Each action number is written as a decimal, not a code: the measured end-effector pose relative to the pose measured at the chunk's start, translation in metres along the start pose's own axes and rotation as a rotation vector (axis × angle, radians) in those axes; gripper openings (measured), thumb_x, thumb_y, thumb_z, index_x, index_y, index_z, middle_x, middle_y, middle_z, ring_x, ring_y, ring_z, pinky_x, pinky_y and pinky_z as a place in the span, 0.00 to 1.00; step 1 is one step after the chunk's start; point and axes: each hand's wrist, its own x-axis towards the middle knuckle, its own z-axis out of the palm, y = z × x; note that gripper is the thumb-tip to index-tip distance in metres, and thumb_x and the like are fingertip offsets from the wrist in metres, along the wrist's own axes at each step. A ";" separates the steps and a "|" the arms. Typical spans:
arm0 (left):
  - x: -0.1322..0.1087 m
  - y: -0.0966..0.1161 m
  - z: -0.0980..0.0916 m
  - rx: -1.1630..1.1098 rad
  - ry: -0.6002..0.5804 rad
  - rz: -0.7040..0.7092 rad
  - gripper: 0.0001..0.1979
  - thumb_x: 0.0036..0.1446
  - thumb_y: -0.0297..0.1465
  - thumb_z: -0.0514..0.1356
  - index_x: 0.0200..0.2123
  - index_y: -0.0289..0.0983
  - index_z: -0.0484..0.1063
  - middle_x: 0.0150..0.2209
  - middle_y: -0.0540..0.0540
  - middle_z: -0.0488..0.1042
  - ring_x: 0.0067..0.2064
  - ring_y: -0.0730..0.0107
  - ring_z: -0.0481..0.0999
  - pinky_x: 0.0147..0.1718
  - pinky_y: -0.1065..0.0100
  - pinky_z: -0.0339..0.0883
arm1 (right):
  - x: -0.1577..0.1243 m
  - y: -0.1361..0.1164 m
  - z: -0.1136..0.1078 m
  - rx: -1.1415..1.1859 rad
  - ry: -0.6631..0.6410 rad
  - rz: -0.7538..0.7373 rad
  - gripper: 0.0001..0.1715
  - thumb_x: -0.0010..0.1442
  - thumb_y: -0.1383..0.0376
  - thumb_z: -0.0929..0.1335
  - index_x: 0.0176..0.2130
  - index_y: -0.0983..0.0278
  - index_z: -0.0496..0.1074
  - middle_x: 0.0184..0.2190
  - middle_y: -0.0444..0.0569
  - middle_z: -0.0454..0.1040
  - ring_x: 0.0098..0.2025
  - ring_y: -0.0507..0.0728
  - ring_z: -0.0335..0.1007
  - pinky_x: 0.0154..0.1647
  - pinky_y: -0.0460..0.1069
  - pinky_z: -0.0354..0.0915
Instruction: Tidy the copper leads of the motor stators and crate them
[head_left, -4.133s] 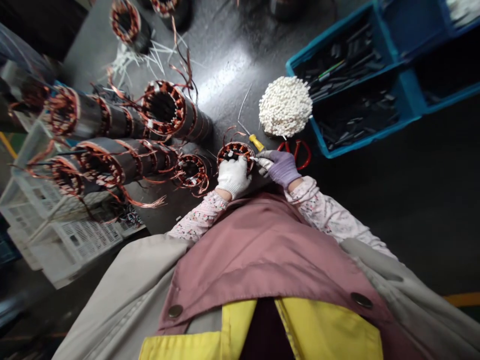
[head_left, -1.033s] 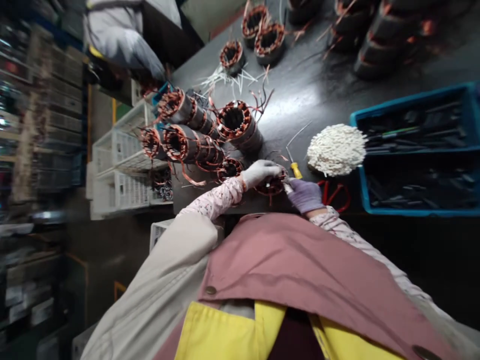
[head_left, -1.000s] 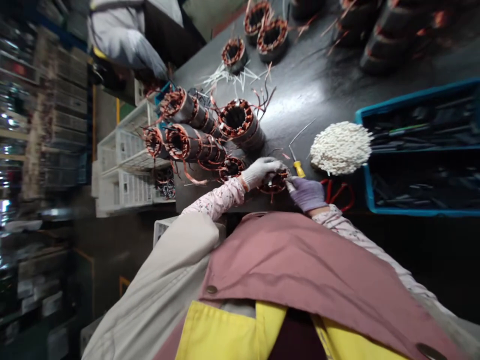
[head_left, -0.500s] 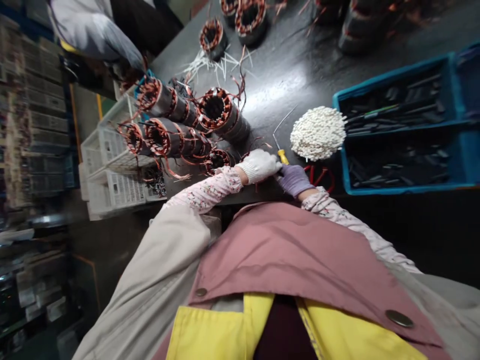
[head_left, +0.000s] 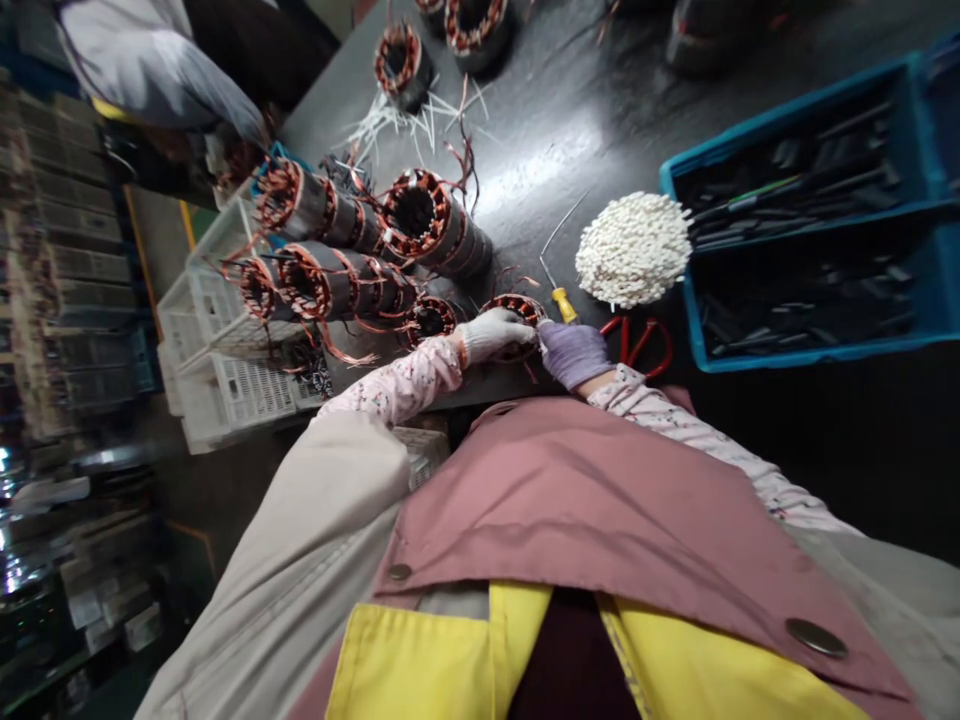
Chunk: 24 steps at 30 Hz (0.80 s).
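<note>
In front of me a small motor stator (head_left: 517, 304) with copper windings stands upright near the table's front edge. My left hand (head_left: 491, 334), in a white knitted glove, is closed over its left and front rim. Against its right side is my right hand (head_left: 574, 352), in a purple glove, fingers curled together; whatever they pinch is too small to make out. Just beyond this hand lies a yellow-handled hooked tool (head_left: 564, 305) with a thin bent shaft. Red-handled scissors (head_left: 651, 345) rest right of it, partly hidden by the hand.
Several stators (head_left: 442, 230) lie and stand at left, beside white plastic crates (head_left: 247, 390). A heap of short white sticks or tubes (head_left: 634, 248) sits right of the tool. Blue bins (head_left: 694, 340) with dark strips are at far right. Another person's sleeve (head_left: 202, 80) shows upper left.
My hands were together by the tool handle; now they are apart. The left has moved left onto the stator, uncovering it. The right has shifted slightly left, showing more of the scissors.
</note>
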 end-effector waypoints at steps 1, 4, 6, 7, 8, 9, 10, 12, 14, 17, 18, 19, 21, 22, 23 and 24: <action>-0.004 0.000 -0.004 -0.154 -0.005 0.023 0.13 0.63 0.38 0.59 0.31 0.36 0.72 0.20 0.53 0.63 0.21 0.75 0.66 0.25 0.71 0.66 | 0.000 0.000 0.001 0.001 -0.001 0.006 0.23 0.67 0.72 0.58 0.54 0.70 0.75 0.45 0.67 0.80 0.46 0.67 0.80 0.42 0.55 0.67; -0.021 0.002 -0.023 -0.796 0.183 0.208 0.17 0.67 0.47 0.55 0.37 0.38 0.69 0.22 0.57 0.58 0.17 0.83 0.58 0.19 0.77 0.58 | 0.001 0.006 0.003 -0.006 0.019 0.011 0.22 0.68 0.69 0.59 0.54 0.69 0.75 0.44 0.66 0.81 0.46 0.66 0.80 0.42 0.54 0.67; -0.033 -0.002 -0.034 -0.939 0.404 0.308 0.18 0.68 0.49 0.54 0.38 0.40 0.68 0.25 0.55 0.61 0.20 0.82 0.63 0.22 0.77 0.60 | 0.002 0.015 0.008 0.014 0.063 -0.005 0.21 0.69 0.65 0.61 0.55 0.66 0.76 0.46 0.63 0.81 0.47 0.66 0.79 0.43 0.54 0.68; -0.038 -0.006 -0.036 -0.864 0.479 0.322 0.18 0.68 0.49 0.54 0.37 0.40 0.69 0.26 0.54 0.63 0.23 0.80 0.67 0.25 0.76 0.63 | 0.002 0.021 0.011 0.045 0.099 -0.014 0.21 0.69 0.63 0.62 0.55 0.64 0.76 0.48 0.61 0.81 0.48 0.65 0.79 0.44 0.53 0.68; -0.041 -0.011 -0.036 -0.721 0.501 0.325 0.17 0.68 0.47 0.56 0.36 0.39 0.69 0.28 0.52 0.67 0.27 0.78 0.70 0.28 0.74 0.67 | 0.002 0.027 0.016 0.087 0.140 -0.020 0.21 0.69 0.62 0.63 0.56 0.63 0.76 0.49 0.59 0.81 0.47 0.64 0.79 0.45 0.53 0.69; -0.044 -0.017 -0.032 -0.532 0.479 0.328 0.16 0.66 0.45 0.59 0.34 0.39 0.70 0.30 0.51 0.71 0.31 0.75 0.73 0.33 0.71 0.70 | 0.002 0.033 0.020 0.133 0.185 -0.022 0.22 0.68 0.62 0.63 0.56 0.62 0.76 0.50 0.57 0.81 0.47 0.63 0.79 0.45 0.53 0.69; -0.045 -0.023 -0.025 -0.330 0.432 0.335 0.14 0.63 0.43 0.62 0.33 0.38 0.71 0.34 0.48 0.74 0.35 0.71 0.75 0.37 0.68 0.71 | 0.001 0.038 0.025 0.176 0.230 -0.020 0.22 0.67 0.62 0.63 0.56 0.61 0.77 0.49 0.56 0.81 0.46 0.62 0.78 0.45 0.53 0.70; -0.043 -0.034 -0.009 0.003 0.335 0.344 0.10 0.61 0.38 0.64 0.34 0.38 0.73 0.42 0.45 0.78 0.42 0.65 0.77 0.45 0.65 0.71 | -0.002 0.044 0.033 0.221 0.304 -0.008 0.22 0.66 0.61 0.63 0.55 0.62 0.77 0.48 0.55 0.82 0.44 0.62 0.78 0.45 0.53 0.70; -0.038 -0.042 0.004 0.149 0.325 0.297 0.09 0.64 0.37 0.61 0.38 0.37 0.76 0.45 0.43 0.79 0.44 0.64 0.78 0.46 0.64 0.71 | -0.006 0.044 0.033 0.191 0.360 -0.018 0.23 0.67 0.60 0.62 0.54 0.62 0.78 0.50 0.56 0.81 0.46 0.63 0.76 0.45 0.53 0.68; -0.031 -0.049 0.012 0.204 0.327 0.244 0.13 0.68 0.37 0.56 0.44 0.35 0.77 0.44 0.42 0.80 0.45 0.63 0.78 0.46 0.64 0.70 | -0.012 0.033 0.019 0.043 0.348 -0.093 0.24 0.68 0.59 0.61 0.54 0.63 0.78 0.53 0.58 0.78 0.50 0.64 0.73 0.44 0.53 0.64; -0.029 -0.051 0.013 0.248 0.295 0.267 0.14 0.68 0.37 0.56 0.45 0.35 0.77 0.46 0.42 0.80 0.47 0.62 0.78 0.47 0.63 0.69 | -0.012 0.028 0.012 -0.015 0.297 -0.129 0.25 0.69 0.59 0.60 0.54 0.63 0.78 0.52 0.59 0.78 0.50 0.64 0.73 0.42 0.53 0.63; -0.029 -0.052 0.013 0.311 0.251 0.298 0.15 0.67 0.38 0.57 0.46 0.35 0.78 0.49 0.41 0.79 0.49 0.60 0.78 0.48 0.62 0.69 | -0.012 0.022 0.004 -0.070 0.231 -0.166 0.24 0.69 0.60 0.60 0.54 0.63 0.79 0.51 0.59 0.78 0.49 0.64 0.73 0.40 0.53 0.61; -0.029 -0.053 0.015 0.448 0.175 0.340 0.16 0.67 0.39 0.58 0.48 0.36 0.78 0.55 0.40 0.78 0.53 0.55 0.76 0.50 0.58 0.67 | -0.010 0.011 -0.009 -0.171 0.095 -0.229 0.25 0.70 0.63 0.58 0.53 0.64 0.79 0.48 0.60 0.79 0.46 0.64 0.73 0.37 0.52 0.58; -0.029 -0.053 0.016 0.503 0.157 0.341 0.17 0.67 0.40 0.57 0.49 0.36 0.78 0.56 0.39 0.77 0.54 0.54 0.76 0.50 0.56 0.66 | -0.010 0.006 -0.014 -0.215 0.040 -0.254 0.25 0.69 0.65 0.57 0.53 0.65 0.78 0.47 0.61 0.78 0.45 0.64 0.73 0.36 0.52 0.57; -0.029 -0.052 0.018 0.540 0.152 0.332 0.17 0.67 0.40 0.57 0.50 0.37 0.78 0.56 0.39 0.77 0.54 0.53 0.75 0.49 0.55 0.65 | -0.009 0.002 -0.018 -0.252 0.000 -0.272 0.26 0.69 0.67 0.56 0.52 0.67 0.78 0.46 0.62 0.78 0.44 0.64 0.73 0.36 0.52 0.57; -0.029 -0.051 0.020 0.560 0.154 0.321 0.17 0.67 0.40 0.56 0.51 0.36 0.77 0.55 0.39 0.78 0.54 0.53 0.75 0.49 0.55 0.64 | -0.009 -0.002 -0.021 -0.283 -0.027 -0.283 0.26 0.69 0.69 0.55 0.51 0.69 0.78 0.45 0.63 0.78 0.44 0.64 0.73 0.36 0.52 0.56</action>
